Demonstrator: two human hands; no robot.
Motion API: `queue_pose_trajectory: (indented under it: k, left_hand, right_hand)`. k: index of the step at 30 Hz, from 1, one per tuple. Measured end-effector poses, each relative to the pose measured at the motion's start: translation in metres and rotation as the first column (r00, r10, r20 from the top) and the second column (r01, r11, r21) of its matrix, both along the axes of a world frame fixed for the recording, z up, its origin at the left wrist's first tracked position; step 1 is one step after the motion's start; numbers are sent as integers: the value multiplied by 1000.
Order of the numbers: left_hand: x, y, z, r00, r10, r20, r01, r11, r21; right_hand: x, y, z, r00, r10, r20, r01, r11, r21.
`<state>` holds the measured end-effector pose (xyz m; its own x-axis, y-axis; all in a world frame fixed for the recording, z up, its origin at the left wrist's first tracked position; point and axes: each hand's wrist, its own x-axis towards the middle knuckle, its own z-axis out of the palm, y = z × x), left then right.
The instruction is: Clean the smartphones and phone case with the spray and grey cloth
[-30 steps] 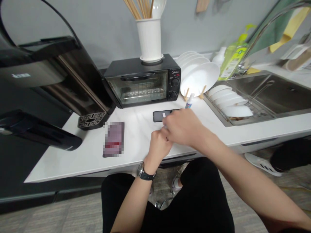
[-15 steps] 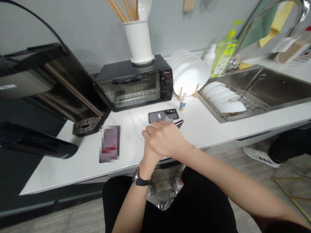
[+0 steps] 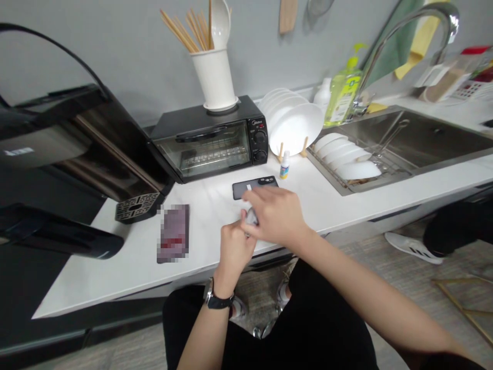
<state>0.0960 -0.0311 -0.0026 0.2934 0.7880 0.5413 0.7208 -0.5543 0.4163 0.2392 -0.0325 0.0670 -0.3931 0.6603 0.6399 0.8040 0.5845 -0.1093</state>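
A white worktop (image 3: 339,205) is seen running along a grey wall, with a steel sink (image 3: 431,141) set into its right end. At the back edge a black toaster oven (image 3: 210,141) is stood, and on its top a white holder (image 3: 213,79) is filled with wooden chopsticks (image 3: 185,33) and a white spoon. To the right of the oven, white plates (image 3: 295,126) are propped upright in a wooden rack, and more white dishes (image 3: 348,156) are laid in the wire rack at the sink's left side. A green soap bottle (image 3: 341,95) is placed behind them, and a small dropper bottle (image 3: 284,165) is stood just in front of the plates. Near the front edge, the left hand (image 3: 233,249) and right hand (image 3: 277,216) are brought together, touching; a small pale object (image 3: 251,217) is pinched between their fingers, though what it is cannot be told. A dark phone (image 3: 250,186) is laid flat just behind the right hand, and a second, blurred phone (image 3: 173,234) is laid well to the left.
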Motion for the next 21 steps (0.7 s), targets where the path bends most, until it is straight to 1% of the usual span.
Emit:
queue_pose_trajectory:
  k: [1, 2, 3, 5, 6, 8, 9, 10, 11, 13, 16, 18, 19, 20, 21]
  left_hand:
    - [0, -2, 3, 1000, 1, -18, -1, 999, 37]
    - [2, -4, 7, 999, 11, -42, -8, 997, 75]
    - [4, -6, 9, 997, 27, -67, -20, 994, 106]
    - [11, -10, 9, 992, 64, -109, -49, 991, 128]
    - [14, -11, 6, 990, 70, -124, -55, 991, 124]
    - [20, -14, -1, 986, 64, -157, -48, 993, 108]
    - [22, -15, -6, 983, 57, -172, -39, 994, 106]
    - [23, -16, -10, 982, 46, -182, -29, 995, 96]
    - [24, -16, -13, 981, 34, -191, -20, 997, 78]
    - [26, -16, -15, 977, 10, -213, -5, 1000, 26]
    - [29, -16, -12, 957, 7, -289, -23, 998, -52]
    - [31, -18, -9, 936, 25, -350, -57, 995, -82]
    - [33, -19, -7, 926, 32, -376, -71, 993, -91]
    - [33, -21, -6, 918, 34, -395, -79, 992, -99]
    - [34, -22, -5, 913, 28, -407, -79, 991, -108]
  right_hand:
    - [7, 1, -4, 992, -78, -102, 73, 996, -48]
    - [14, 1, -9, 971, -132, -198, 115, 989, -95]
    - [20, 0, -17, 948, -147, -284, 113, 985, -132]
    - [29, -3, -39, 887, -117, -446, 31, 980, -195]
    - [33, -5, -51, 839, -111, -532, -13, 975, -223]
    - [37, -7, -75, 733, -137, -667, -75, 957, -279]
    - [38, -6, -85, 694, -159, -702, -88, 949, -302]
    - [40, -5, -93, 677, -178, -714, -90, 943, -320]
    - [43, -3, -98, 680, -190, -708, -85, 939, -334]
    - [51, 1, -102, 712, -199, -674, -71, 934, -351]
    - [68, 7, -100, 733, -233, -639, -8, 937, -350]
    - [78, 9, -99, 726, -267, -634, 72, 946, -316]
    - [81, 10, -98, 724, -272, -633, 92, 949, -303]
    - [82, 10, -98, 736, -258, -626, 79, 951, -300]
    - [82, 9, -97, 766, -222, -603, 31, 950, -311]
